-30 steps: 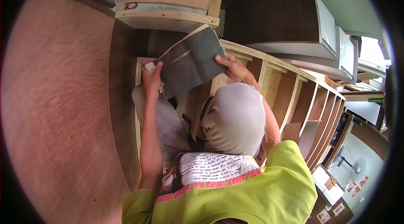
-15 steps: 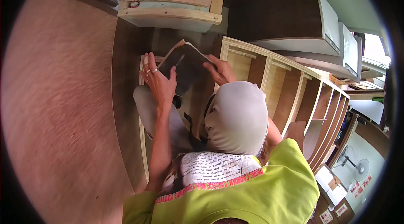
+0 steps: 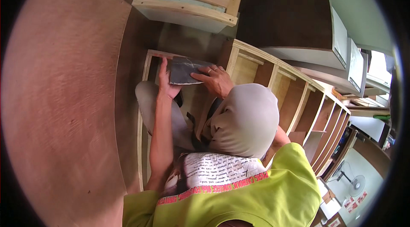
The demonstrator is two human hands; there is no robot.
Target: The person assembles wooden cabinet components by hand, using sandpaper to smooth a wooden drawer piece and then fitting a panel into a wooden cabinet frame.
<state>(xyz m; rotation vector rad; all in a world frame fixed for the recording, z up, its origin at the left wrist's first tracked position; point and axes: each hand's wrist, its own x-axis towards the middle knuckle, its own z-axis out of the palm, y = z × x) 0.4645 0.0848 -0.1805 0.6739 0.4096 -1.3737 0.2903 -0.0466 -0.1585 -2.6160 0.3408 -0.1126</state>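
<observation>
A dark sheet (image 3: 183,73), pale and ragged along its near edge, is held up just beside the far left corner of a wooden frame (image 3: 140,141). The left hand (image 3: 170,85) supports its left side from below, one digit stretched up along the edge; the others are hidden, so how far they close cannot be told. The right hand (image 3: 217,81), half open, lays slightly bent fingers on top; any grip underneath is hidden. Right of it stand wooden compartments (image 3: 270,75).
</observation>
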